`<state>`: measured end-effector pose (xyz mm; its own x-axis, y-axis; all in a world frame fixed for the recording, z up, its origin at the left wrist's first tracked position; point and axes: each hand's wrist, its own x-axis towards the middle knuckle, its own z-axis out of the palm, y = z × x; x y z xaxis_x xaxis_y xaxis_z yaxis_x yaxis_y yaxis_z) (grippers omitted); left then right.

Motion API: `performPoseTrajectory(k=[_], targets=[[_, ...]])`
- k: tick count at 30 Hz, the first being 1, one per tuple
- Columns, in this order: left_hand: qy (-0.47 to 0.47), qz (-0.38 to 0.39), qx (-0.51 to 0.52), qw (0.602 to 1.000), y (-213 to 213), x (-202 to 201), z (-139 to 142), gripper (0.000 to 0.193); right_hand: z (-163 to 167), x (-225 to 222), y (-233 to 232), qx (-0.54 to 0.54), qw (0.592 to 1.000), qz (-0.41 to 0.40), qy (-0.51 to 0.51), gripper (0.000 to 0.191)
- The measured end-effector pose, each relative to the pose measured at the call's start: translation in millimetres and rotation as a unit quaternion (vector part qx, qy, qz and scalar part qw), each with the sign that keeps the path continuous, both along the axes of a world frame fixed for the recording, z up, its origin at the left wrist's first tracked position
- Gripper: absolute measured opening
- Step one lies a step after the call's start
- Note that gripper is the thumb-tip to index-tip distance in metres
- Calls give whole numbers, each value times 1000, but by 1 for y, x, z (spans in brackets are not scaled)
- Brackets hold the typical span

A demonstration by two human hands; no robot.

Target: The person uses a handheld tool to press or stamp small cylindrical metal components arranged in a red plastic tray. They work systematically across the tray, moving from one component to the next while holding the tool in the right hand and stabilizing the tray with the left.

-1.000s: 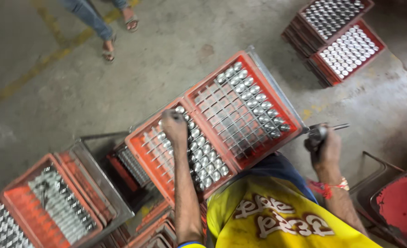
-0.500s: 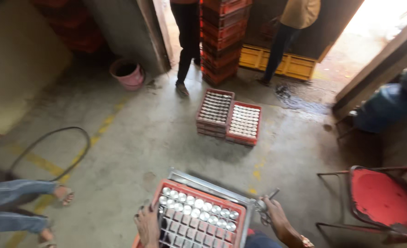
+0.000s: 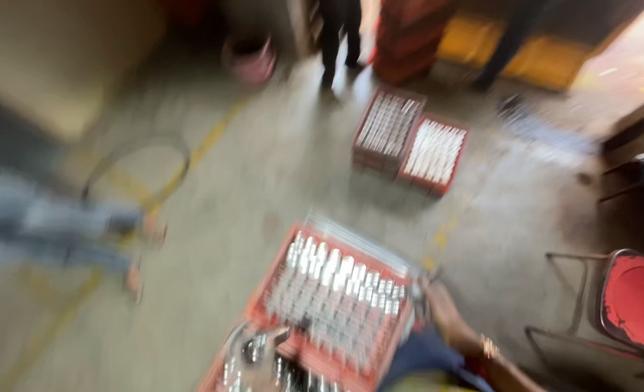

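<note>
The picture is heavily blurred. A red crate (image 3: pixel 336 301) packed with silvery bottle tops fills the lower middle, with a second such crate (image 3: pixel 264 366) partly showing below it. My right hand (image 3: pixel 442 308) rests against the crate's right edge, and a thin dark metal tool (image 3: pixel 420 287) seems to stick out of it. A pale smear at the crate's near left corner may be my left hand (image 3: pixel 260 348); its fingers cannot be made out. My blue and yellow sleeve sits at the bottom edge.
Two more filled crates (image 3: pixel 409 141) lie side by side on the concrete floor ahead. Behind them are a red crate stack (image 3: pixel 409 33), yellow crates (image 3: pixel 482 43), a pink bucket (image 3: pixel 249 58) and standing people. A seated person's legs (image 3: pixel 60 225) are at left, a red chair (image 3: pixel 638 301) at right.
The view has swung from looking straight down at my crates to looking out across the floor, then dipped slightly. My right hand stays at the crate's right edge.
</note>
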<state>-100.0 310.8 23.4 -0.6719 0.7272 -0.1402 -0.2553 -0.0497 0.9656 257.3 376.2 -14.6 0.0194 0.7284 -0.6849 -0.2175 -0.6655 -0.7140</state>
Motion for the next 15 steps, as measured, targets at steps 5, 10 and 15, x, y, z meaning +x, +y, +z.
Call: performPoseTrajectory(k=[5, 10, 15], targets=[[76, -49, -20, 996, -54, 89, 13, 19, 58, -61, -21, 180, 954, 226, 78, 30], [328, -31, -37, 943, -86, 97, 79, 21, 126, -110, -51, 376, 852, 358, 72, 23], [318, -37, -17, 947, -113, 83, 122, 18, 162, -146, -77, 449, 788, 419, -38, 16]])
